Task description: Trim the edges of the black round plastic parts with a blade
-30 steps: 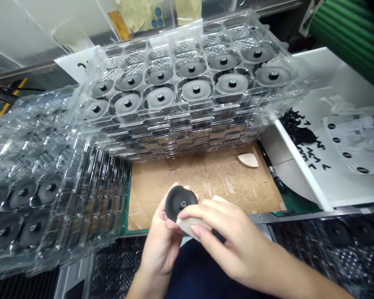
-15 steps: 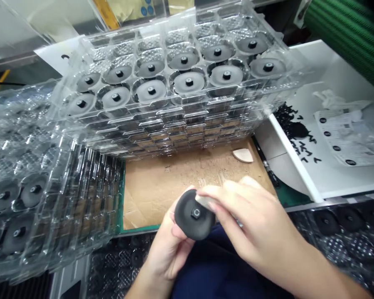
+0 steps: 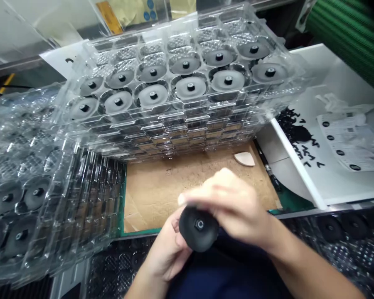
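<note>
My left hand (image 3: 168, 253) grips a round black disc (image 3: 198, 229) with a small hub in its middle, just above my lap at the bench's near edge. My right hand (image 3: 233, 207) curls over the disc's upper edge, blurred by motion, fingers closed. In the earlier frames it held a pale flat piece against the disc; that piece is hidden now. A stack of clear plastic trays (image 3: 180, 83) with grey discs in round pockets stands behind the hands.
A brown board (image 3: 156, 182) on a green mat lies under the hands, with a pale wedge piece (image 3: 244, 158) at its far right. More clear trays (image 3: 34, 182) with discs stand on the left. A white tray (image 3: 327, 166) holds small black parts and label sheets.
The disc and both hands have shifted right and nearer to me. My right hand moved from the disc's lower right side to over its top edge, covering the pale piece.
</note>
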Tool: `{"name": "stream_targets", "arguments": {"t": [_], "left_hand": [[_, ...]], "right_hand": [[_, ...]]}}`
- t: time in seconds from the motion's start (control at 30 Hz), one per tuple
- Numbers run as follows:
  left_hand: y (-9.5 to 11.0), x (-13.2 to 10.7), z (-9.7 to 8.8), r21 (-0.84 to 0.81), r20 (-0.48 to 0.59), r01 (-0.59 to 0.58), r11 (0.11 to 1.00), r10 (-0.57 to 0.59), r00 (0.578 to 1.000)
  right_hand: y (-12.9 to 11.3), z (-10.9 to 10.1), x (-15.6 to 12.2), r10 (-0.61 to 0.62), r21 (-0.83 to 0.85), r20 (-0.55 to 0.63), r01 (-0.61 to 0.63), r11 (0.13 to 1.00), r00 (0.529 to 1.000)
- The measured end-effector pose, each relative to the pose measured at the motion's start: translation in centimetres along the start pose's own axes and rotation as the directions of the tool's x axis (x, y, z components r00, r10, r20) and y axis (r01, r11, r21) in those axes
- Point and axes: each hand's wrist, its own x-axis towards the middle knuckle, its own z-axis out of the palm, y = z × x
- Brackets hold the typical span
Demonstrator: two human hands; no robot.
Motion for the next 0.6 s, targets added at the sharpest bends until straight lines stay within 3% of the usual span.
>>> {"name": "stream_targets", "arguments": {"t": [0.03, 0.1, 0.17, 0.27, 0.4, 0.5, 0.6], "left_hand": [[0.1, -0.1, -0.1, -0.033, 0.057, 0.013, 0.999, -0.011, 0.998], [0.3, -0.3, -0.6, -0.096, 0.151, 0.041, 0.994, -0.026, 0.988], [0.6, -0.5, -1.0, -0.131, 0.175, 0.058, 0.99, -0.034, 0.984], [0.6, -0.4, -1.5, -0.145, 0.136, 0.08, 0.986, -0.06, 0.989], [0.2, 0.4, -1.6, -0.199, 0.062, 0.096, 0.975, -0.085, 0.994], [0.0, 0.9, -1.3, -0.241, -0.024, 0.095, 0.966, -0.104, 0.994], [0.0, 0.9, -0.9, -0.25, -0.06, 0.111, 0.962, -0.13, 0.99]], "right_hand": [[1.1, -0.2, -0.5, 0.136, -0.031, -0.053, -0.138, 0.99, 0.989], [3.3, -0.2, -2.1, 0.424, -0.068, -0.08, -0.429, 0.901, 0.902], [4.7, 0.5, -4.6, 0.596, -0.064, 0.018, -0.594, 0.802, 0.803], [4.8, 2.8, -8.9, 0.642, -0.028, 0.173, -0.648, 0.761, 0.746], [3.5, 5.3, -12.0, 0.66, 0.007, 0.207, -0.675, 0.737, 0.722], [3.7, 4.5, -11.4, 0.689, 0.01, 0.112, -0.694, 0.72, 0.716], [3.5, 1.7, -8.8, 0.708, 0.008, -0.028, -0.708, 0.706, 0.706]]}}
